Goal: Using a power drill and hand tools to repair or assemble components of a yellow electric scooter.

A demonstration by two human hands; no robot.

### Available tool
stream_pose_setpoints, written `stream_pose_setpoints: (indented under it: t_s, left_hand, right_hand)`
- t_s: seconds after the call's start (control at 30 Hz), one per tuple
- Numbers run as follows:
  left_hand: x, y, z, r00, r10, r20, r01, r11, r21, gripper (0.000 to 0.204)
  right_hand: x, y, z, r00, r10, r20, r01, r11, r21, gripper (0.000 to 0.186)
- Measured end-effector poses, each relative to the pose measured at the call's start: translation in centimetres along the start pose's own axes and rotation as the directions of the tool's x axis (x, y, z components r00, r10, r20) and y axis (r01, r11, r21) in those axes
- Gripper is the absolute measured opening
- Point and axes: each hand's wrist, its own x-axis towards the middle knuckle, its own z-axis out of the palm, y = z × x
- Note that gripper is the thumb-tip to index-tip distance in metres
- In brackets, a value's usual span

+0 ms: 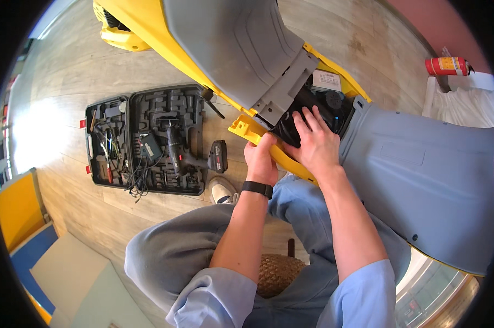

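Reaching with both hands into the middle of a yellow-and-grey scooter (274, 90), stretched from the upper left to the right edge of the view. Matte grey on the ridged, curving panel (230, 49) at the top, smooth blue-grey on the broad cover (422, 169) at the right, bright yellow along the outer edges. At the far upper left, a dark coil spring (114, 21) beside more yellow bodywork.

Between the two grey pieces, an open, dark-walled compartment, with a pale labelled box (326, 80), a round black grilled part (333, 99) and a small blue piece (337, 117) inside.

Curled against the near yellow side panel (292, 164) with the left hand (262, 161), thumb at its edge, other fingers mostly hidden; cannot tell whether clamped on it or just resting there. Laid over the compartment with the right hand (317, 147), fingers spread and thumb apart, right above black material.

On the left wrist, a black band (257, 189). On the wood-look floor to the left, an open black tool case (173, 97) with a cordless drill (173, 147), cables and hand tools. Near the right wall, a red fire extinguisher (446, 66).
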Motion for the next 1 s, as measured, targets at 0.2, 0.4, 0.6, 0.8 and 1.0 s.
stream_pose_setpoints:
  t_s: [0.2, 0.4, 0.6, 0.8, 1.0]
  left_hand:
    - [0.0, 0.2, 0.0, 1.000, 0.016, 0.016, -0.017, 0.999, 0.044, 0.015]
    - [0.3, 0.0, 1.3, 0.999, 0.049, 0.000, -0.049, 0.999, -0.005, 0.019]
    - [1.7, 0.2, -0.1, 0.999, 0.026, 0.047, -0.023, 0.997, -0.072, 0.021]
    - [2.3, 0.7, 0.0, 0.988, -0.126, 0.085, 0.139, 0.975, -0.174, 0.021]
    - [3.4, -0.2, -0.3, 0.994, -0.066, 0.091, 0.084, 0.972, -0.219, 0.023]
  right_hand:
    - [1.4, -1.2, -0.5, 1.000, 0.003, -0.002, -0.003, 0.996, -0.085, 0.058]
    - [1.9, -0.9, -0.7, 0.999, 0.026, 0.032, -0.023, 0.995, -0.095, 0.047]
    - [1.9, -0.9, 0.1, 0.998, 0.040, 0.041, -0.034, 0.989, -0.142, 0.034]
    - [1.8, -1.0, 0.3, 0.997, 0.081, 0.011, -0.080, 0.995, -0.064, 0.055]
    - [1.8, -1.2, -0.4, 0.993, 0.120, 0.024, -0.119, 0.993, -0.003, 0.056]
